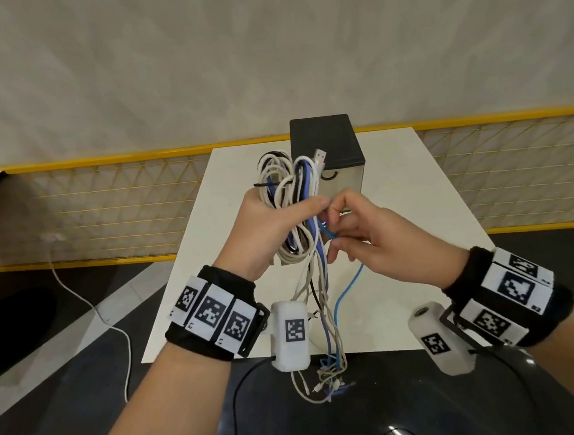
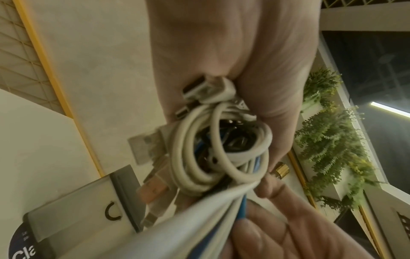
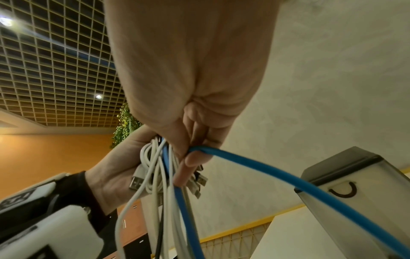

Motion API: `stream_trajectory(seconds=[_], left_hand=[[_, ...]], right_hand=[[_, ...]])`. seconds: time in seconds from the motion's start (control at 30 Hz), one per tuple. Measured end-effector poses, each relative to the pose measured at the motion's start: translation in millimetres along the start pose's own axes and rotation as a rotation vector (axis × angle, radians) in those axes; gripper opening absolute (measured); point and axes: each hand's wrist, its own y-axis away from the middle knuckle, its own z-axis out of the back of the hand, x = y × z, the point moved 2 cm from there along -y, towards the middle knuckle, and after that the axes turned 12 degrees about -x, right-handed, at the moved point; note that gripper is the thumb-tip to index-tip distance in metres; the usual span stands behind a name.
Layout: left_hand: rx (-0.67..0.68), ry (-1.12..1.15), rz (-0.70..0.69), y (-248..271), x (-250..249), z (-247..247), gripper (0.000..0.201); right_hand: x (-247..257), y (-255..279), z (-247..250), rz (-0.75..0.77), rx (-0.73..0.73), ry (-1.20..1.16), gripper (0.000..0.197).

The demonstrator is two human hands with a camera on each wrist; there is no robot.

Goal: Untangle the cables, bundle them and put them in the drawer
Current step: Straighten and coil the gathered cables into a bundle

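Two hands meet above the white table in the head view: the left hand has its fingers curled round a looped bundle of cables, mostly white with some purple and black strands, whose loose ends hang down past the table's near edge. The right hand, just beside it, pinches a blue cable between thumb and fingertips where that cable leaves the bundle; the blue cable droops below the hand toward the other dangling ends. Behind the hands a small drawer box with a dark top and a pale front stands on the table, its front closed, with a dark curved handle. A separate white cord trails over the floor on the left. In the left wrist view the left hand closes on the coiled white cables, several USB plugs sticking out of the coil, and the drawer box lies lower left. In the right wrist view the right hand grips the blue cable between thumb and bent fingers, the left hand holds the bundle beside it, and the drawer box sits on the right.
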Motion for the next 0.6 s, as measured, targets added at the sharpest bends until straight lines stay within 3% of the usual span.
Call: stream_trajectory(seconds=[0.2, 0.27, 0.37, 0.5, 0.6], left_hand=[[-0.144, 0.19, 0.054, -7, -4, 1, 0.009], [-0.189, 0.257, 0.06, -11, -6, 1, 0.028], [-0.194, 0.222, 0.006, -8, -12, -8, 0.021], [-0.237, 0.177, -0.017, -9, -13, -11, 0.022], [-0.256, 0.192, -0.006, -9, -9, -5, 0.006]], right_hand=[[-23, 10, -5, -0.145, -0.084, -0.056, 0.022], [-27, 11, -10, -0.184, -0.11, 0.018, 0.044], [-22, 0, -25, -0.193, -0.155, -0.059, 0.068], [-26, -11, -47, -0.294, -0.152, -0.324, 0.05], [-31, -7, -49, -0.32, -0.075, -0.417, 0.032]])
